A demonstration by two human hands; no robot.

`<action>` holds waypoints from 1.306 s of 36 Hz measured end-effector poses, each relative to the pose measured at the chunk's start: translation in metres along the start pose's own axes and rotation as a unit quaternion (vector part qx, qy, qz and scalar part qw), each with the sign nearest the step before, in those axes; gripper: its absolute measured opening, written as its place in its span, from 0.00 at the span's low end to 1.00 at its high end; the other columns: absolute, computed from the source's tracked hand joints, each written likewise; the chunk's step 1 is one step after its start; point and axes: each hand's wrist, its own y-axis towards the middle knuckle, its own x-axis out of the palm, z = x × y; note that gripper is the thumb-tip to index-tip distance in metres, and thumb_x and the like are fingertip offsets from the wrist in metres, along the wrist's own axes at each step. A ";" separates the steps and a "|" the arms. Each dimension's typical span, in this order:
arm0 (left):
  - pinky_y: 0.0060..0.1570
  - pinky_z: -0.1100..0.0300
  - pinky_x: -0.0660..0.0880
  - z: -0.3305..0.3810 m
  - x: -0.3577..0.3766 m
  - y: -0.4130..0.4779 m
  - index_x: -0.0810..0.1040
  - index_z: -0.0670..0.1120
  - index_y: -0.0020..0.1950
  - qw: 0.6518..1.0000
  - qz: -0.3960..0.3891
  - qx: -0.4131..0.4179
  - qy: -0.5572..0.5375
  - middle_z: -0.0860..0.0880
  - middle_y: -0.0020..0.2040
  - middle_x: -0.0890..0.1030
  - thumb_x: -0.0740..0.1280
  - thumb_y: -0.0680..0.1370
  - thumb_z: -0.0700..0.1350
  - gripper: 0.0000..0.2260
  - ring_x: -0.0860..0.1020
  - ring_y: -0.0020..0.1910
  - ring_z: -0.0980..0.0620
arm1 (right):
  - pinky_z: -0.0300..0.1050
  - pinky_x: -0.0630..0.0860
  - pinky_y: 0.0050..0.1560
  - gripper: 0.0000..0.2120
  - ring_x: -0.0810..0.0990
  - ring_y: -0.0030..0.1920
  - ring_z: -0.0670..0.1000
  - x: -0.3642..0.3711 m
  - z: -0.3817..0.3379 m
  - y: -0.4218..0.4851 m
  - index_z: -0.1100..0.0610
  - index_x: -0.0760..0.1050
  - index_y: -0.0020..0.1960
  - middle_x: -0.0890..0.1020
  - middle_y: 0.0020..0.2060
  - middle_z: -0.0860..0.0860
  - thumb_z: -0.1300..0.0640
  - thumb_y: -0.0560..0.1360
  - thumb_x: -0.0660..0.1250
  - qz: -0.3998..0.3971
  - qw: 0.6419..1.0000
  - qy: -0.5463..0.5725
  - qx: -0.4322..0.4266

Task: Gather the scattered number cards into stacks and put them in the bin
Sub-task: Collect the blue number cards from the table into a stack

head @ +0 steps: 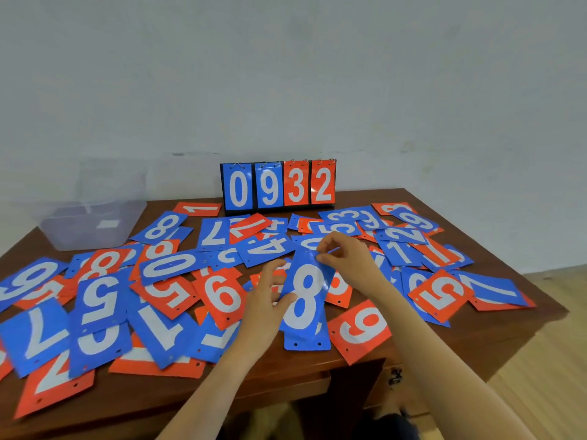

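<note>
Several blue and red number cards lie scattered and overlapping across the brown wooden table (359,354). A blue 8 card (306,300) is lifted at the table's middle front. My left hand (266,301) grips its left edge, thumb on the face. My right hand (344,255) pinches its top edge between thumb and fingers. A clear plastic bin (92,214) stands at the table's far left corner; apart from a white label it looks empty.
A black flip scoreboard (278,185) showing 0 9 3 2 stands at the table's back edge against the grey wall. A red 9 card (360,328) overhangs the front edge near my right forearm. Wooden floor lies to the right.
</note>
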 end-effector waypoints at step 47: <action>0.58 0.45 0.75 -0.001 0.015 0.061 0.75 0.49 0.61 0.994 0.090 -0.005 0.056 0.48 0.65 0.73 0.56 0.79 0.33 0.17 0.73 0.62 0.43 | 0.33 0.75 0.47 0.09 0.80 0.46 0.45 -0.094 0.019 0.014 0.51 0.77 0.49 0.80 0.45 0.47 0.60 0.71 0.73 0.105 0.993 0.044 -0.022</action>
